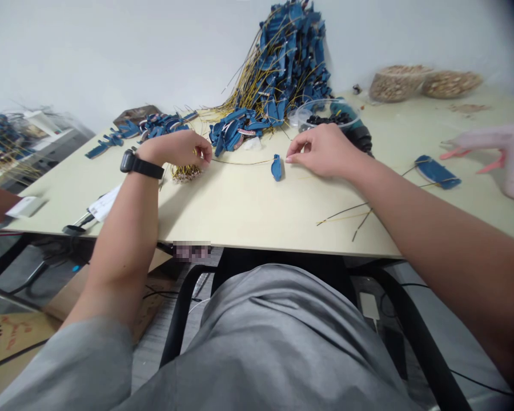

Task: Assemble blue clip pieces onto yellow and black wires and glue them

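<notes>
A thin wire is pinched by the left hand, its far end at a blue plastic piece, beside which the right hand is held narrowly curled, any grip unclear.

A connector is placed on the bench between the hands, with a wire running from it to the left hand; the right hand is just beside it. Behind them, a heap of connectors is piled against the wall, with a tub to its right and bags beyond that.
</notes>
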The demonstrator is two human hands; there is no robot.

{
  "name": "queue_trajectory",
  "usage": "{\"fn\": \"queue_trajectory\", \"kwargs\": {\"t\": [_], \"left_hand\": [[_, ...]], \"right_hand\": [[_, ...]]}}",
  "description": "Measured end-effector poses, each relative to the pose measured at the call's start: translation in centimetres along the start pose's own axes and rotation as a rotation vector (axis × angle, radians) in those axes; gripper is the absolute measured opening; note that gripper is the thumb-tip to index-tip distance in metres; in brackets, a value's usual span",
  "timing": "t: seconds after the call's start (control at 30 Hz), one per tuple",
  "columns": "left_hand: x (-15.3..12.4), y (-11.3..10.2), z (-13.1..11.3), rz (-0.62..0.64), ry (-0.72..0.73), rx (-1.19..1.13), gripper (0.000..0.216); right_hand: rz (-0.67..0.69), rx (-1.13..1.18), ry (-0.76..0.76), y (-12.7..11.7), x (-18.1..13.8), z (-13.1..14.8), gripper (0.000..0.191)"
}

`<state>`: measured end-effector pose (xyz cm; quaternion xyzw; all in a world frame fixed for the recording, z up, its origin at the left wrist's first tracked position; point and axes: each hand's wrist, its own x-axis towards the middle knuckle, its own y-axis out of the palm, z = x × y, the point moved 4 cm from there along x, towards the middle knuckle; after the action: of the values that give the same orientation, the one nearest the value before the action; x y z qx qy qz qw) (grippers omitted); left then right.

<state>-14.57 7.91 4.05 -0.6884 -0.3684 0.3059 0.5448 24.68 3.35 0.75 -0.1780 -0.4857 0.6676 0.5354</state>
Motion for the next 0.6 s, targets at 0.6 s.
{"fn": "queue_trajectory", "kwargs": {"t": [0.6], "left_hand": [[-2.4, -1.5, 0.5, -0.311, -0.063, -0.372, 0.048]], "right_hand": [[0.019, 0.011, 0.014, -0.2, -0.2, 0.8, 0.007]]}}
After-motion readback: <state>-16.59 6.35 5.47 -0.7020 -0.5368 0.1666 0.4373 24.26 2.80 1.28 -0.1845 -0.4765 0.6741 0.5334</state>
